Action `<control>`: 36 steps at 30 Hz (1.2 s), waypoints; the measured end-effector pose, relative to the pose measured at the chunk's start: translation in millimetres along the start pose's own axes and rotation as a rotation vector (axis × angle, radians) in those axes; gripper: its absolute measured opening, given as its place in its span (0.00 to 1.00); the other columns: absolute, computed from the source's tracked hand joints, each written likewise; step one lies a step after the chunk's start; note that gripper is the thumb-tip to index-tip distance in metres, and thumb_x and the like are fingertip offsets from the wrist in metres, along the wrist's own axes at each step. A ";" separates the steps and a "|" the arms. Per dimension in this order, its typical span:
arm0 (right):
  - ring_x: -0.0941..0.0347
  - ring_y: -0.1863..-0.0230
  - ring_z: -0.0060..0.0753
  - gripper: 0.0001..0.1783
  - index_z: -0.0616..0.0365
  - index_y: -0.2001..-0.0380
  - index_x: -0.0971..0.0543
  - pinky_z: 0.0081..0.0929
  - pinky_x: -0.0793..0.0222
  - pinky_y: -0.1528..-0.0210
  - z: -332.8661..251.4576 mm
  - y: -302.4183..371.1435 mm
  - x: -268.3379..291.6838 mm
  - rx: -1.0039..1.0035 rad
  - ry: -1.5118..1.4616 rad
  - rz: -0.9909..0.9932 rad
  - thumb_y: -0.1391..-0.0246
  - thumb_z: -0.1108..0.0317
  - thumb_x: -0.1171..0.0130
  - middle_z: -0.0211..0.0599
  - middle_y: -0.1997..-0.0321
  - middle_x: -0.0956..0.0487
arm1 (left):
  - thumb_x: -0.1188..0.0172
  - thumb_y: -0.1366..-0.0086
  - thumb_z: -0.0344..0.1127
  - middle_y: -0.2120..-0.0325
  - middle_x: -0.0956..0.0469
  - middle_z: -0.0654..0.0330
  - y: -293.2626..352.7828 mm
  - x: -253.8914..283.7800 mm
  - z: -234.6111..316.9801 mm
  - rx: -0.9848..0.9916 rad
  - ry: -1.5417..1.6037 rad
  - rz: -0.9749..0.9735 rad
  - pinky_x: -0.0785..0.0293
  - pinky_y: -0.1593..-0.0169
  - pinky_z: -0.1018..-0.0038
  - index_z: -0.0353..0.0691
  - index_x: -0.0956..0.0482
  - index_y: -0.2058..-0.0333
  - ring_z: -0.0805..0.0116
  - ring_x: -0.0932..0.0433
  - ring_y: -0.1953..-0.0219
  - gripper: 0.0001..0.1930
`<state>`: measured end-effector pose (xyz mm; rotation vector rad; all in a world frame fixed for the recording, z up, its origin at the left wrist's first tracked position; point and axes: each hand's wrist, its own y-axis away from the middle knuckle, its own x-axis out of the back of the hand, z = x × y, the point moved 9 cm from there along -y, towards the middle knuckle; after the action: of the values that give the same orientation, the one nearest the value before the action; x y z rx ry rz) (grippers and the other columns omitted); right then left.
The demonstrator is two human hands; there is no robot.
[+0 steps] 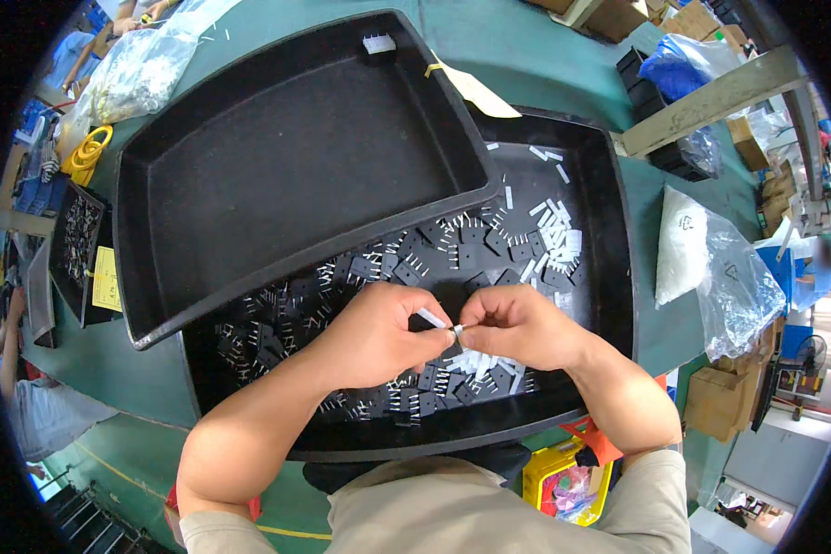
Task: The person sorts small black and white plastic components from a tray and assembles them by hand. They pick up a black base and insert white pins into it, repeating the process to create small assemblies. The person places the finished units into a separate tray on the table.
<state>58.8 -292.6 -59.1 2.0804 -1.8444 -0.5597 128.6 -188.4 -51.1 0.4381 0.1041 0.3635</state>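
Note:
Above the lower black tray point(623, 277), my two hands meet fingertip to fingertip. My left hand point(383, 334) pinches a narrow white plastic strip point(431, 319) between thumb and forefinger. Closed at the strip's near end, my right hand point(523, 323) grips something small, mostly covered by its fingers. Beneath lie many black blocks with metal pins point(406, 273), spread over the tray. Loose white strips point(554, 231) are heaped toward the tray's right side, and more white strips point(480, 363) lie just under my right hand.
An upper black tray point(286, 148) overlaps the lower one, with a white pronged piece point(379, 43) in its far corner. To the left stands a bin of small metal parts point(81, 231). At right are a clear plastic bag point(734, 295) and a metal post point(711, 102).

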 end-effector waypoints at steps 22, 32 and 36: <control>0.32 0.69 0.12 0.04 0.63 0.65 0.23 0.17 0.35 0.68 -3.2 -0.8 4.7 0.044 -0.078 0.063 0.42 0.74 0.39 0.22 0.70 0.24 | 0.37 0.36 0.30 0.77 0.20 0.61 -4.2 9.7 -0.9 0.002 0.071 0.107 0.30 0.78 0.80 0.32 0.20 0.65 0.77 0.24 0.80 0.06; 0.26 0.67 0.15 0.09 0.64 0.59 0.24 0.18 0.29 0.67 -22.1 1.0 4.0 0.231 0.131 0.197 0.43 0.76 0.40 0.29 0.69 0.22 | 0.59 0.26 0.60 0.70 0.21 0.58 -11.3 -7.0 -27.6 0.146 0.524 -0.038 0.33 0.75 0.82 0.32 0.25 0.59 0.76 0.23 0.74 0.31; 0.23 0.71 0.23 0.09 0.63 0.64 0.27 0.23 0.27 0.68 -31.3 3.1 0.1 0.230 0.287 0.306 0.46 0.76 0.37 0.37 0.74 0.21 | 0.58 0.24 0.52 0.69 0.22 0.59 -10.6 -14.1 -26.2 0.136 0.468 -0.080 0.33 0.74 0.82 0.34 0.24 0.59 0.76 0.25 0.74 0.24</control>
<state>71.0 -294.1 -30.1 1.8358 -2.0696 0.0281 114.3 -192.1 -79.0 0.4755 0.6028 0.3764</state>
